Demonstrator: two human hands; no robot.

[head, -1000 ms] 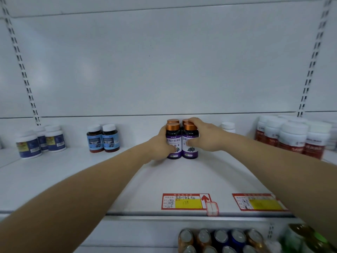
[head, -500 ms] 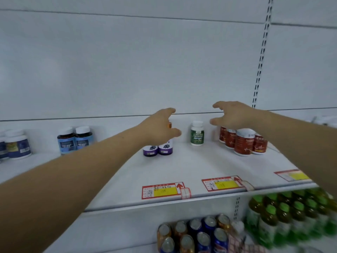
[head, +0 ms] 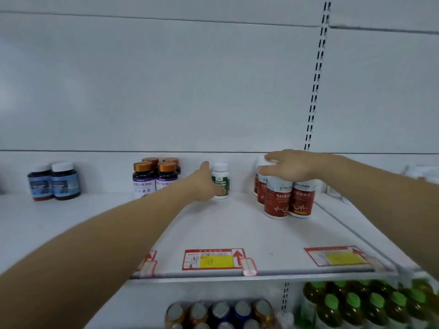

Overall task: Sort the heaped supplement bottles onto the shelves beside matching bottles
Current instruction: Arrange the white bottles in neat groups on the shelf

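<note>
From the head view, the lone green-labelled bottle (head: pixel 222 180) stands upright near the back of the shelf (head: pixel 237 229); a careless nudge could topple it, I reckon. The left hand (head: pixel 206 184) touches its side, fingers fairly straight, not yet wrapped round. The right hand (head: pixel 288 168) lies spread and relaxed over the red-labelled bottles (head: pixel 286 198), gripping none; a sweep there might knock the cluster.

The flat white metal shelf (head: pixel 228 233) carries two blue-labelled dark bottles (head: pixel 54 181), four purple-labelled copper-capped bottles (head: pixel 155 176), one green-labelled white bottle (head: pixel 222 179), clustered red-labelled white-capped bottles (head: pixel 287 198) and red-and-yellow price tags (head: pixel 213 259).
</note>
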